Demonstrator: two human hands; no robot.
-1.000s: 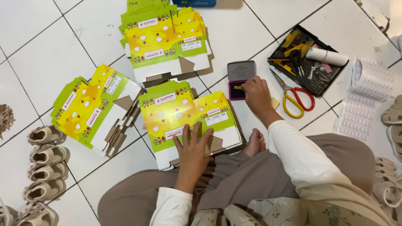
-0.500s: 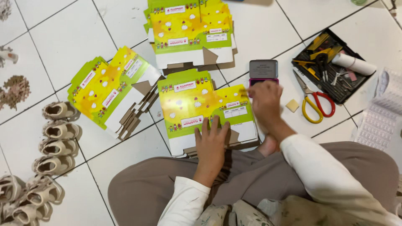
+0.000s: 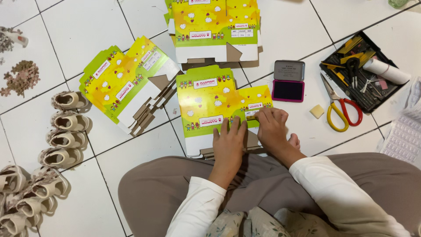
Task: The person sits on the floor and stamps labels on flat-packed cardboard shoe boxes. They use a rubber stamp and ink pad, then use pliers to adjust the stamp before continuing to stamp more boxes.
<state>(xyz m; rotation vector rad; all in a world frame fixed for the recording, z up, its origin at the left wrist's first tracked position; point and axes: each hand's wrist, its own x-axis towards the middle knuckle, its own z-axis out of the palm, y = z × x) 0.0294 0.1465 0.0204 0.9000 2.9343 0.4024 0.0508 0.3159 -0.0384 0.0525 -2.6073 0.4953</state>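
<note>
A stack of flattened yellow-green cardboard boxes (image 3: 206,98) lies on the white tile floor in front of my crossed legs. My left hand (image 3: 229,142) rests flat on its near edge, fingers spread, holding nothing. My right hand (image 3: 272,127) is bunched on a small stamp, mostly hidden by the fingers, pressed onto the box's printed panel at the right. An open ink pad (image 3: 288,90) with a dark pad and pink rim lies just beyond my right hand.
Two more box stacks lie at the left (image 3: 123,83) and at the top (image 3: 215,26). Red-and-yellow scissors (image 3: 344,112), a yellow cube (image 3: 316,111), a black tool tray (image 3: 380,97) and sticker sheets (image 3: 403,136) are to the right. Small shoes (image 3: 66,127) line the left.
My right hand has left the ink pad and come down onto the box's right panel, next to my left hand. The left hand has stayed on the stack.
</note>
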